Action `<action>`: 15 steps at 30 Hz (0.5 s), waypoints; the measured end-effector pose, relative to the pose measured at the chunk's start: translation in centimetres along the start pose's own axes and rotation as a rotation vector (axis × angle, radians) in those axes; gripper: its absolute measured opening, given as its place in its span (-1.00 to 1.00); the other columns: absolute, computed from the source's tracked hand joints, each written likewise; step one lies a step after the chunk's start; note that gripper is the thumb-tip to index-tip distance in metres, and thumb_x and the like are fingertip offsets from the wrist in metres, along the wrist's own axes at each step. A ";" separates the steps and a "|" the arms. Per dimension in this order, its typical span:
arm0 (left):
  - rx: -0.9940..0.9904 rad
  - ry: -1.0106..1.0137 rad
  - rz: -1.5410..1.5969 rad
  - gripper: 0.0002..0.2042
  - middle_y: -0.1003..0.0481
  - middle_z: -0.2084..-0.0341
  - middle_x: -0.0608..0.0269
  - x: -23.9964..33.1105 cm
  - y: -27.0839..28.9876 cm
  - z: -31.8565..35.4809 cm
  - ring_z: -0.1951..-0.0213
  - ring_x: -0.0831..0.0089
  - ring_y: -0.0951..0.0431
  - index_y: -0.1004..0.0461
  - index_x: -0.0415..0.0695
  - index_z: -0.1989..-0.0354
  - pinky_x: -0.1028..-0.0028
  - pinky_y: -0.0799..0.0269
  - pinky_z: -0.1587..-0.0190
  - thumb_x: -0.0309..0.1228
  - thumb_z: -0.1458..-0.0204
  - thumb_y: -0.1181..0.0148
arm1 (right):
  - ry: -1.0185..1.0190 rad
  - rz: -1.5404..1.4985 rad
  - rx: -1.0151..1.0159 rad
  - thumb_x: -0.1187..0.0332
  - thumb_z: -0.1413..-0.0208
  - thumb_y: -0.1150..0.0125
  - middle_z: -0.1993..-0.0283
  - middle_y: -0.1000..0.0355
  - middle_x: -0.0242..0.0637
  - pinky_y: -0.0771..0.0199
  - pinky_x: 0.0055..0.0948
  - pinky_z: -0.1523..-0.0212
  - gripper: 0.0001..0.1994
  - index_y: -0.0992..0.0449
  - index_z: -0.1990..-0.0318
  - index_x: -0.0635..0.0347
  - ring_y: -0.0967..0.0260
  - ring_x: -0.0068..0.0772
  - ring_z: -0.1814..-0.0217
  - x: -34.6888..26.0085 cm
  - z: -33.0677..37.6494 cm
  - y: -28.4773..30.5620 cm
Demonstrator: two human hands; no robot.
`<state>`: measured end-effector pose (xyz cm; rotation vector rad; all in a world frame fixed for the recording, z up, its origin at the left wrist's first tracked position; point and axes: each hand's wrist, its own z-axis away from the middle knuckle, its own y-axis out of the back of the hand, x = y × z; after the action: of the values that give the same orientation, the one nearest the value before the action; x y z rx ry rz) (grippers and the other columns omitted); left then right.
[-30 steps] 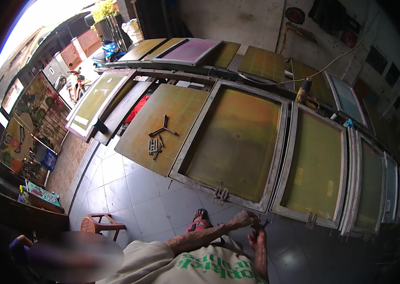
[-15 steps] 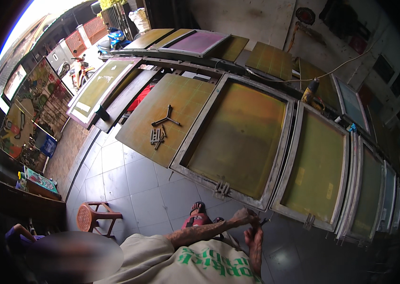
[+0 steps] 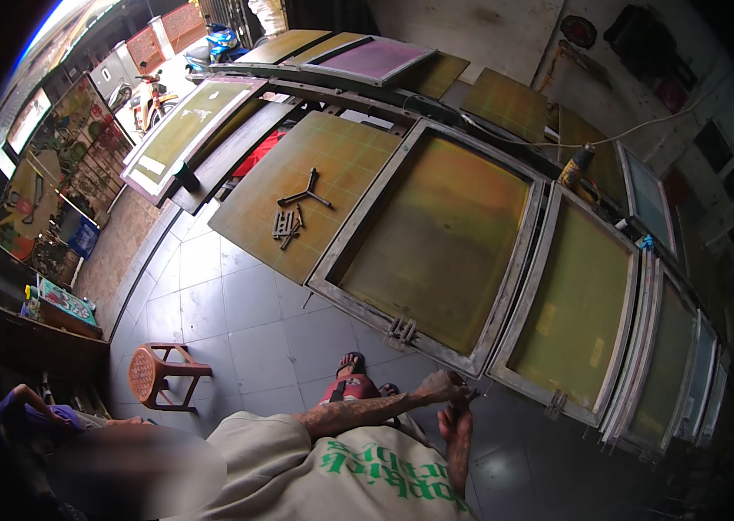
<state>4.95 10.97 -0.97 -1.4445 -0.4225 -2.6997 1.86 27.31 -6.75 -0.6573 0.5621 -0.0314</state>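
My left hand is closed, held in front of the lower corner of a wooden screen-printing frame. Just below it, my right hand is raised with its fingers bent together, almost meeting the left. Whatever small dark thing lies between the fingertips is too small to make out. On the frame's near edge sits a metal hinge clamp. A three-armed wrench rests on the yellowish board to the left, beside several small metal parts.
A second screen frame and several more stand to the right. A brown stool is on the tiled floor at left. Another person is at the lower left. A black cup and a heat gun rest among the boards.
The view has shifted a little. Both hands stay together near the frame's corner, now slightly lower relative to each other's grip, with the fingers drawn closer.
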 end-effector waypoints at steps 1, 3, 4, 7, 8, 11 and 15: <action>0.040 0.008 -0.025 -0.51 -0.65 0.26 0.12 0.1 0.0 0.1 0.11 0.25 -0.64 -0.67 -0.11 0.18 0.31 -0.47 0.04 0.10 -0.04 -0.22 | 0.001 0.018 0.031 0.21 -0.33 0.05 0.30 -0.39 -0.59 0.08 -0.53 0.62 -0.84 -0.46 0.08 -0.09 0.20 -0.62 0.73 0.0 0.0 0.1; -0.012 0.007 -0.044 -0.53 -0.66 0.27 0.13 1.1 0.9 0.6 0.14 0.29 -0.66 -0.67 -0.14 0.19 0.34 -0.49 0.05 0.06 -0.05 -0.25 | 0.005 0.015 0.004 0.20 -0.33 0.02 0.30 -0.42 -0.57 0.08 -0.52 0.62 -0.84 -0.48 0.10 -0.08 0.21 -0.61 0.73 -0.5 0.0 -0.2; -0.034 0.010 -0.054 -0.54 -0.66 0.27 0.13 1.4 1.5 0.9 0.15 0.31 -0.66 -0.67 -0.16 0.20 0.36 -0.50 0.06 0.04 -0.05 -0.26 | -0.022 -0.022 0.002 0.18 -0.33 0.03 0.29 -0.44 -0.56 0.07 -0.51 0.62 -0.82 -0.48 0.08 -0.08 0.21 -0.61 0.73 -0.6 0.2 -0.7; -0.131 0.073 0.189 -0.59 -0.68 0.34 0.17 2.0 2.2 1.3 0.24 0.39 -0.68 -0.66 -0.22 0.22 0.41 -0.53 0.12 -0.06 -0.07 -0.30 | -0.046 -0.156 -0.198 0.17 -0.33 0.05 0.22 -0.48 -0.53 0.06 -0.51 0.61 -0.78 -0.48 0.02 -0.08 0.22 -0.60 0.74 -0.5 0.6 -0.4; -0.128 0.063 0.184 -0.62 -0.67 0.38 0.20 1.6 1.8 1.0 0.27 0.42 -0.68 -0.68 -0.18 0.24 0.40 -0.53 0.15 -0.05 -0.06 -0.31 | -0.014 -0.209 -0.401 0.17 -0.34 0.07 0.20 -0.50 -0.51 0.06 -0.51 0.61 -0.77 -0.48 0.00 -0.07 0.23 -0.60 0.74 0.5 -0.6 1.9; -0.111 0.036 0.181 -0.65 -0.67 0.47 0.26 -0.3 0.9 -0.7 0.35 0.47 -0.68 -0.70 -0.10 0.29 0.40 -0.54 0.21 -0.04 -0.05 -0.32 | -0.026 -0.187 -0.333 0.21 -0.36 0.12 0.19 -0.51 -0.50 0.06 -0.51 0.59 -0.76 -0.48 -0.02 -0.08 0.22 -0.60 0.74 0.2 -0.3 1.3; -0.102 -0.070 0.105 -0.64 -0.67 0.47 0.24 0.0 1.7 0.0 0.36 0.46 -0.68 -0.70 -0.11 0.29 0.41 -0.54 0.23 -0.03 -0.06 -0.31 | -0.066 -0.205 -0.240 0.26 -0.36 0.13 0.18 -0.52 -0.49 0.08 -0.50 0.57 -0.75 -0.50 -0.01 -0.04 0.19 -0.62 0.72 -0.7 0.9 -0.9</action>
<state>5.26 9.31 -0.57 -1.5436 -0.2085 -2.6300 1.91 27.22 -5.26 -0.9453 0.4364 -0.1357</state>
